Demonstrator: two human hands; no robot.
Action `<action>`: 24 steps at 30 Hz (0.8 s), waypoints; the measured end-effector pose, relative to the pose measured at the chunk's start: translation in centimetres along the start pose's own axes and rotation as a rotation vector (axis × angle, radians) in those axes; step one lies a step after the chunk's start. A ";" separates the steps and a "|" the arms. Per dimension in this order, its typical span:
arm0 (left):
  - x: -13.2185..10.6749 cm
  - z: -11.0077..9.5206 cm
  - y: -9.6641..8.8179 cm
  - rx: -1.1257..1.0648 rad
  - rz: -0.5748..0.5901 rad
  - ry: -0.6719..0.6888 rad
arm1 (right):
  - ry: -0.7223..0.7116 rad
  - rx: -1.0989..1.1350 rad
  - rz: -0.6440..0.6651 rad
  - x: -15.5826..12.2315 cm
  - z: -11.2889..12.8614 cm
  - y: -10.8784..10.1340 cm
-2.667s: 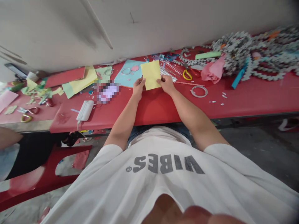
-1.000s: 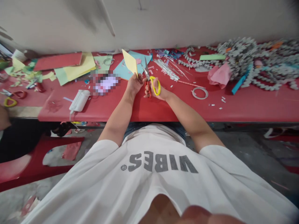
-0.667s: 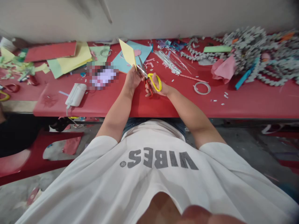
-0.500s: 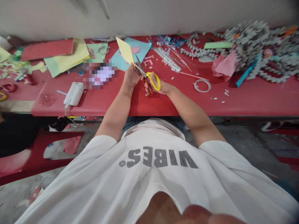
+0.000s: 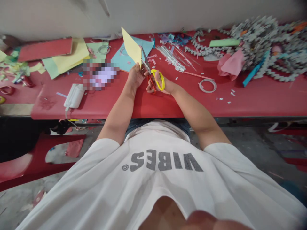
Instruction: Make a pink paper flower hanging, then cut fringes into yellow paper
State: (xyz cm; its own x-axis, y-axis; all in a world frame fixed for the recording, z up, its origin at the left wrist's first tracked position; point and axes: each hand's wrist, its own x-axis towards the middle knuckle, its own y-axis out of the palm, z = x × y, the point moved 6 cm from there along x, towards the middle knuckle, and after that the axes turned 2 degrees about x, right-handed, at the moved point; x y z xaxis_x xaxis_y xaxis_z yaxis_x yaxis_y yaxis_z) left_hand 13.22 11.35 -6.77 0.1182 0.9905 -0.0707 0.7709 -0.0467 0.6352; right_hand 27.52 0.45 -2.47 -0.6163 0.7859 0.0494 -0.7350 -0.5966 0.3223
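Observation:
A sheet of yellow paper [image 5: 132, 48] stands tilted above the table, its lower corner pinched in my left hand [image 5: 136, 76]. My right hand [image 5: 165, 83] grips a pair of scissors [image 5: 158, 79] with one yellow and one red handle. The scissor blades are parted and point up and away from me, right beside the paper's right edge. Whether the paper lies between the blades I cannot tell. Under and behind the yellow sheet lies blue paper [image 5: 117, 60] with small pink scraps on it.
Left on the red table [image 5: 115, 102] are a white power bank [image 5: 74, 95], a blurred-out phone [image 5: 103, 76], and yellow sheets [image 5: 72, 57] beside a red board [image 5: 45, 49]. To the right lie clear strips [image 5: 170, 57], a tape ring [image 5: 207, 85], pink paper [image 5: 231, 65] and a heap of grey garlands [image 5: 259, 41].
The yellow sheet has risen slightly and turned, showing more of its face. Both hands have shifted a little, and the scissors' blades now stand more upright. My view has tilted slightly.

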 end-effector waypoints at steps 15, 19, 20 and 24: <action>0.7 1.2 -0.4 0.152 -0.001 0.012 | -0.228 -0.301 -0.147 -0.5 3.3 -0.7; 1.0 1.5 -0.6 0.173 -0.024 -0.005 | -0.241 -0.305 -0.211 -0.7 3.3 -0.4; 1.1 1.6 -0.7 0.175 -0.031 -0.013 | -0.241 -0.310 -0.223 -0.7 3.3 -0.4; 1.5 1.8 -0.9 0.184 -0.017 0.002 | -0.251 -0.349 -0.249 -0.5 3.0 -0.6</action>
State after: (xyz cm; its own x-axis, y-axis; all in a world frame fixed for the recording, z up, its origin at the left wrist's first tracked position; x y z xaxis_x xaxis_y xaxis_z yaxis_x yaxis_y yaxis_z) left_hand 13.84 12.69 -8.84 0.1029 0.9916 -0.0781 0.8742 -0.0527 0.4827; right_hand 29.11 0.91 0.18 -0.3543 0.9009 0.2508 -0.9285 -0.3708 0.0200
